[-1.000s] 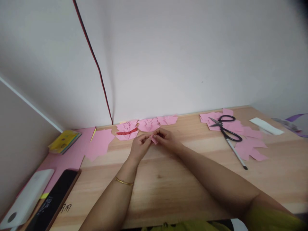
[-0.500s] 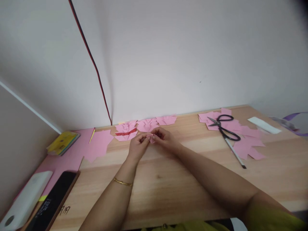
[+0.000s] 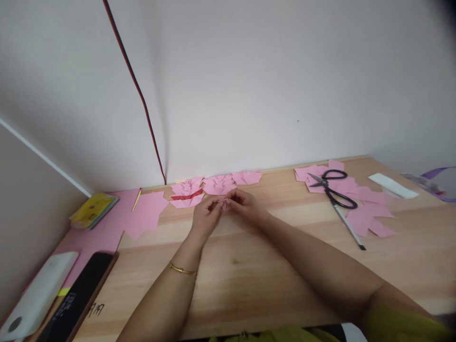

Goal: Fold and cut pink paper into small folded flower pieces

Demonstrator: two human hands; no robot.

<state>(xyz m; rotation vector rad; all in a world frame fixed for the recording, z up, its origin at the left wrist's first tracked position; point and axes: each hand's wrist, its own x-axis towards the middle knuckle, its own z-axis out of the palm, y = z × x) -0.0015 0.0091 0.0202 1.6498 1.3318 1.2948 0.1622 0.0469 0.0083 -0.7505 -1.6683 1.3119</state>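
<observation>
Between my two hands is a small piece of folded pink paper (image 3: pixel 225 205), mostly covered by the fingers. My left hand (image 3: pixel 206 213) pinches its left side, and my right hand (image 3: pixel 245 206) pinches the right side, with both sets of fingertips almost touching. Just beyond them, along the wall, lie several folded pink paper pieces (image 3: pixel 218 184). One nearer piece (image 3: pixel 187 202) has a red strip (image 3: pixel 187 195) across it.
Black-handled scissors (image 3: pixel 329 185) rest on pink paper scraps (image 3: pixel 359 221) at the right, beside a grey pen (image 3: pixel 349 228) and a white strip (image 3: pixel 393 185). At the left are pink sheets (image 3: pixel 147 213), a yellow packet (image 3: pixel 93 210), a phone (image 3: pixel 76 299) and a white device (image 3: pixel 41 292).
The fingers have shifted slightly on the pink paper, and less of it shows between them. Everything on the table stays where it was.
</observation>
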